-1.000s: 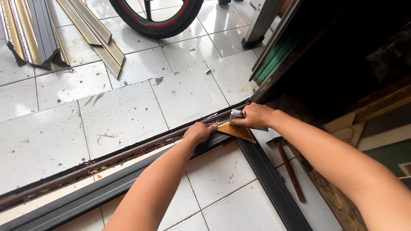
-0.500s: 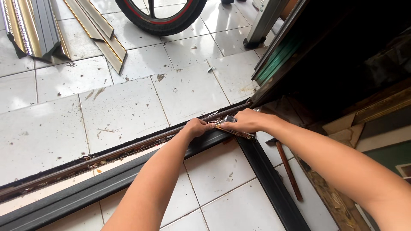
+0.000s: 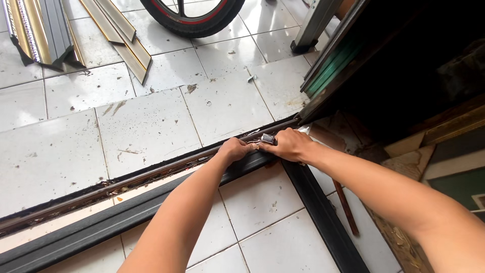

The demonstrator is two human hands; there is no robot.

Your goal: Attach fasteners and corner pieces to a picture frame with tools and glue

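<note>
My left hand (image 3: 235,150) rests with curled fingers on the top edge of a dark metal frame rail (image 3: 126,215), close to its corner. My right hand (image 3: 290,145) sits just to the right, closed around a small tool whose knurled silver end (image 3: 268,138) pokes out between the two hands. The tool's working end is hidden under my fingers. Both hands lie over a dirty brown floor track (image 3: 126,181) that runs along the rail. A second dark frame bar (image 3: 323,217) leads from the corner toward me.
White floor tiles (image 3: 151,116) lie beyond the track. Gold and grey metal profiles (image 3: 40,30) and flat strips (image 3: 121,35) are stacked at the top left. A tyre (image 3: 194,23) stands at the top. A dark door frame (image 3: 343,65) rises on the right, and a thin brown rod (image 3: 346,207) lies beside the bar.
Both hands have drawn closer together at the frame corner. A tan triangular piece seen under my right hand a second ago is now hidden.
</note>
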